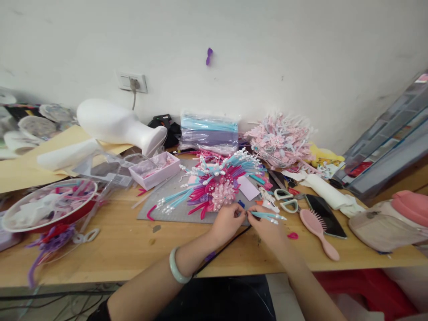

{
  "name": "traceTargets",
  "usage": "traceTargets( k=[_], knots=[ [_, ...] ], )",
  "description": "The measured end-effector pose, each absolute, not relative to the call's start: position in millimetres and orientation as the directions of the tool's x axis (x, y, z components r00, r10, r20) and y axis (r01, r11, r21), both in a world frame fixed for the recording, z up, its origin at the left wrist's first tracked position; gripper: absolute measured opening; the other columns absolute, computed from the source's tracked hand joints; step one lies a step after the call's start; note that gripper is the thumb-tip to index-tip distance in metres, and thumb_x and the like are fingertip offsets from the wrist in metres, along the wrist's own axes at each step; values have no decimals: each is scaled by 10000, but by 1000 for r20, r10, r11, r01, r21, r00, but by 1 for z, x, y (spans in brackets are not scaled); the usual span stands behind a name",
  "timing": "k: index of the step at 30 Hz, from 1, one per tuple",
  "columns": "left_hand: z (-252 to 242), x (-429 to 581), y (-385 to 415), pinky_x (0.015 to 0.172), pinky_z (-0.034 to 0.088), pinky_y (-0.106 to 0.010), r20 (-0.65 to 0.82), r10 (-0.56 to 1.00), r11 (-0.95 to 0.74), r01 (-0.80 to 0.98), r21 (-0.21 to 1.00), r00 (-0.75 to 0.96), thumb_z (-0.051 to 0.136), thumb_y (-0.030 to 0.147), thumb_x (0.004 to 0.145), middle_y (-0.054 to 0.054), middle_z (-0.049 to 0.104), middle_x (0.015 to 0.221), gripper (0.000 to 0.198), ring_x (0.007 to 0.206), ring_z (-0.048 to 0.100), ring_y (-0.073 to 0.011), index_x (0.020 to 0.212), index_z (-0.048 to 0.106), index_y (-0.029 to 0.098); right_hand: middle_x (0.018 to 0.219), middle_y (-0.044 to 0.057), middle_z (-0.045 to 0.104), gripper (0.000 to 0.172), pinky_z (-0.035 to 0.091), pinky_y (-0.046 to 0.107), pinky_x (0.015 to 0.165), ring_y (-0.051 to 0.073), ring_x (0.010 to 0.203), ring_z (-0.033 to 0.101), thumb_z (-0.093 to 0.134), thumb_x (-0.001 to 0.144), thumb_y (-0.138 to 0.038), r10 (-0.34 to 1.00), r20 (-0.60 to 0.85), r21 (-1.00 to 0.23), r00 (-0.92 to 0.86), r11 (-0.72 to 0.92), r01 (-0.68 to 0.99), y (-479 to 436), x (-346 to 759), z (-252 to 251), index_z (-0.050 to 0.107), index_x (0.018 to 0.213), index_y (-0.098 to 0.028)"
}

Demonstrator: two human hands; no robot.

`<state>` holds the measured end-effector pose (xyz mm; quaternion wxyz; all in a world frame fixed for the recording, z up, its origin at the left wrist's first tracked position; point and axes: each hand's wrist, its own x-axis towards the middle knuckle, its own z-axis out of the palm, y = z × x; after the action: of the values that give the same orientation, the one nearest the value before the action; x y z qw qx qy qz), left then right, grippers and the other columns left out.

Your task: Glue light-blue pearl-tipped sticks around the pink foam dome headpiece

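Observation:
My left hand (229, 223) and my right hand (265, 225) meet at their fingertips near the front of the table. My right hand is closed on a small bunch of light blue pipe-cleaner stems (264, 215) tipped with white beads, which points right. My left fingers are pinched at the inner end of those stems; what they grip is too small to make out. Just beyond lies a flower ornament (223, 194) of pink, magenta, purple and blue pipe cleaners with pearl beads. It rests on a grey cutting mat (180, 217).
Scissors (288, 201), a pink hairbrush (316, 227) and a dark phone (329, 218) lie right. Leftward are a lilac box (155, 171), a bowl of scraps (75, 216) and a white foam head (110, 122). A pale pink flower bunch (282, 140) stands behind.

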<state>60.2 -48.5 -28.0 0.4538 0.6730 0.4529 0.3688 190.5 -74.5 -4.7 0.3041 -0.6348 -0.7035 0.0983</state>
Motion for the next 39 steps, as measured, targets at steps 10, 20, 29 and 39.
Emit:
traceTargets(
  k=[10,20,29,39],
  knots=[
    [-30,60,-45,567,370,-226,162,937,-265,328,907,311,438,228,786,-19,607,630,214,594,522,-129,680,601,139,587,17,608,176,423,252,597,146,574,537,435,714,-207,952,307,-592,-12,200,781,-69,182,0,533,567,-212],
    [30,-28,-110,555,441,-252,364,891,-399,83,913,271,515,306,775,-37,665,720,279,557,577,-154,1011,623,204,604,16,623,240,452,298,607,171,606,577,600,669,-426,993,-102,-929,-67,-71,363,-80,194,-3,614,654,-186],
    [25,-115,15,659,458,-199,-162,962,129,-156,979,-220,495,170,774,-36,651,711,139,675,593,-124,685,597,136,823,50,669,306,440,327,775,214,858,599,649,665,-477,965,-209,-977,-156,-202,62,-86,141,-33,636,742,-181],
    [30,-77,36,538,463,-208,-471,878,478,-98,873,83,430,40,758,-19,645,608,241,547,585,-120,608,588,145,722,3,619,285,399,294,745,186,764,552,622,679,-480,989,-138,-990,-54,-137,26,-79,127,-31,612,723,-198]
  ],
)
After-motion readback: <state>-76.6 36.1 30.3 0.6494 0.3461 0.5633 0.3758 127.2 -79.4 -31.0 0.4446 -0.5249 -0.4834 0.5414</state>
